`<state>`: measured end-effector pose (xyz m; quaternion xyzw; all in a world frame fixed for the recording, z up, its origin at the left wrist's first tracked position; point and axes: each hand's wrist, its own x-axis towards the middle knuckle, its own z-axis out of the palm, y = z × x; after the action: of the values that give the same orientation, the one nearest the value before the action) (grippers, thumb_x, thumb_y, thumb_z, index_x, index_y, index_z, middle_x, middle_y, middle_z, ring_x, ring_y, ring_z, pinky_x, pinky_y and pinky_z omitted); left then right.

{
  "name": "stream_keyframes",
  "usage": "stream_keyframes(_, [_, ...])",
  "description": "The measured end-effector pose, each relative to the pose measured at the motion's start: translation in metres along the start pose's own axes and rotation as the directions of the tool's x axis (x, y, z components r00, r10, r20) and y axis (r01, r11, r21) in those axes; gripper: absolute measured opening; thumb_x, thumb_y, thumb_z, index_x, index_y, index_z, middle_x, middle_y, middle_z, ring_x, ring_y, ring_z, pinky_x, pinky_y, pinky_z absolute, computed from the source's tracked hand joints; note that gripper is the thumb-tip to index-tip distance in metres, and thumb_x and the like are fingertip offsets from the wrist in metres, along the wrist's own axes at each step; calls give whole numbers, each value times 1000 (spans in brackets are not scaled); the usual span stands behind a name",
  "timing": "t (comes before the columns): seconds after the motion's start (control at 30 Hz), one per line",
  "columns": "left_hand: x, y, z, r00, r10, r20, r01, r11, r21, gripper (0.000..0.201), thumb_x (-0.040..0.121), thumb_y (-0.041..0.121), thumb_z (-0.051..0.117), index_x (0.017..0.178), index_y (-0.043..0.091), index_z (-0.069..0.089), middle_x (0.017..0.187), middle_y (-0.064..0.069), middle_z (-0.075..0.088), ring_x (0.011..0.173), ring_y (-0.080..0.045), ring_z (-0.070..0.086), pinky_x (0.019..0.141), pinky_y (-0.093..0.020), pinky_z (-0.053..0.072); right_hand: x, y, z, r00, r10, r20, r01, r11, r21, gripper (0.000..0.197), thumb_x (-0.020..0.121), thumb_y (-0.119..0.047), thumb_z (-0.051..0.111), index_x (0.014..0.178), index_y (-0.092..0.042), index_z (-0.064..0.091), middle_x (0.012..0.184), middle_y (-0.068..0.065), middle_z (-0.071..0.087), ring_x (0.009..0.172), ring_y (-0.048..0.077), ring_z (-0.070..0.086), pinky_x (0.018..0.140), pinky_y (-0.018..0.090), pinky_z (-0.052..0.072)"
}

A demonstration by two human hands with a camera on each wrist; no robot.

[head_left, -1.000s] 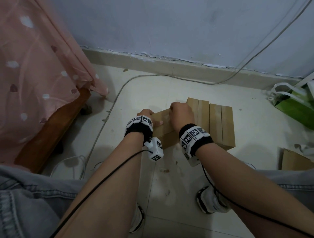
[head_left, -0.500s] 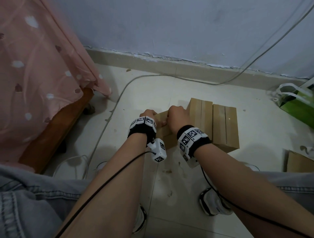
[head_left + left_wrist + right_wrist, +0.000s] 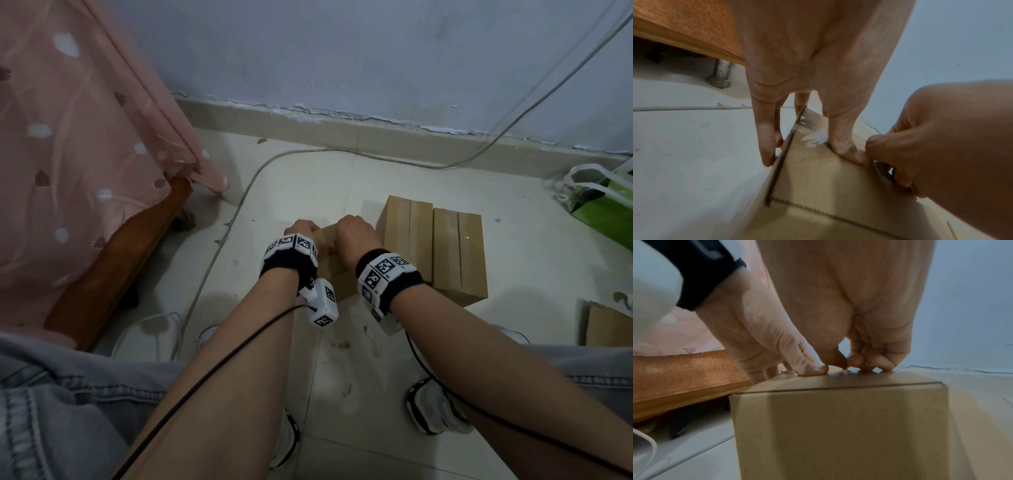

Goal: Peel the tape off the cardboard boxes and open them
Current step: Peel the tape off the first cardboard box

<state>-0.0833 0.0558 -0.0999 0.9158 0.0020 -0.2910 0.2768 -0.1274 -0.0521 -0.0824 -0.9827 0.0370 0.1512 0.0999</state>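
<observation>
Since the earlier frame the hands have crept slightly toward the far end of the box (image 3: 337, 274). It sits on the floor (image 3: 342, 178), just left of two taped boxes (image 3: 431, 246), long axis running near to far. The left hand (image 3: 813, 81) steadies it, thumb on top, fingers down the side. The right hand (image 3: 857, 337), fingers curled, picks at the tape (image 3: 813, 138). Step: starting the peel; next, I judge, lift a free edge and pull along the seam.

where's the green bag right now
In the head view the green bag sits at the far right edge on the floor, near the wall's baseboard, beyond and to the right of the two taped cardboard boxes.
</observation>
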Motion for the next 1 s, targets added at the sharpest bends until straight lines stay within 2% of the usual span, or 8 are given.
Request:
stream_keyframes(0.1, [0, 0, 1, 1000, 0, -15, 0, 1000, -15, 31, 84, 26, 75, 111, 12, 69, 105, -11, 70, 88, -22, 58, 66, -22, 41, -1, 3, -3, 1000, 1, 12, -1, 1000, 22, 11, 92, 4, 48, 96, 0, 58, 108, 18, 58, 101, 31, 58, 74, 32, 41])
stream_keyframes(0.2, [-3, 1, 4, 1000, -19, -14, 19, 1000, -17, 23, 81, 38, 78, 83, 23, 61, 84, -6, 59, 86, -23, 55, 68, -22, 39, 0, 8, -15, 999, 25, 43, -29, 994, 102, 8, 95, -2, 47, 88, -5, 50, 100, 16, 57, 85, 30, 55, 70, 31, 43])
stream_keyframes(0.33, [-5, 1, 5, 999, -34, -37, 32, 999, -33, 37, 78, 41, 79, 103, 15, 68, 86, -2, 56, 90, -25, 56, 74, -24, 37, 1, 13, -22, 996, 79, 45, -86, 980, 178, 24, 93, -3, 51, 71, -8, 42, 86, 11, 48, 78, 29, 51, 67, 32, 41])
stream_keyframes(0.47, [-10, 3, 5, 997, -55, -56, 51, 997, -59, 40, 78, 43, 78, 66, 26, 44, 66, 5, 45, 84, -21, 50, 58, -25, 36, -6, 9, -20, 994, 107, 13, -108, 979, 171, 32, 87, 2, 56, 65, -11, 38, 82, 10, 47, 76, 28, 49, 66, 31, 41])
stream_keyframes(0.53, [-10, 2, 6, 997, -50, -60, 46, 997, -63, 29, 78, 43, 79, 78, 22, 58, 78, 2, 58, 90, -24, 57, 60, -23, 38, -8, 8, -21, 993, 121, 7, -120, 977, 179, 29, 88, 3, 54, 66, -10, 38, 79, 9, 44, 77, 28, 48, 67, 31, 41])
stream_keyframes(0.63, [-10, 1, 7, 997, -34, -73, 32, 999, -28, 45, 78, 42, 78, 113, 15, 67, 106, -6, 66, 105, -25, 62, 75, -24, 39, -8, 6, -22, 990, 136, 27, -139, 975, 172, 31, 88, 4, 49, 66, -11, 34, 76, 7, 40, 74, 26, 47, 66, 31, 40])
stream_keyframes(0.87, [-1, -1, 5, 999, -36, -23, 35, 999, -34, 23, 81, 33, 78, 94, 22, 62, 73, 1, 53, 86, -20, 53, 71, -22, 39, -10, -2, -22, 990, 117, 84, -123, 990, 70, 15, 91, -2, 55, 79, -6, 47, 102, 15, 58, 91, 32, 57, 71, 33, 44])
stream_keyframes(1.0, [4, -1, 2, 999, -35, -11, 35, 999, 0, 32, 87, 16, 70, 118, 8, 67, 77, -2, 59, 84, -20, 53, 71, -22, 40, -4, -4, -14, 991, 74, 108, -71, 997, -30, 20, 95, -5, 51, 113, -1, 58, 117, 18, 59, 111, 33, 56, 79, 35, 45])
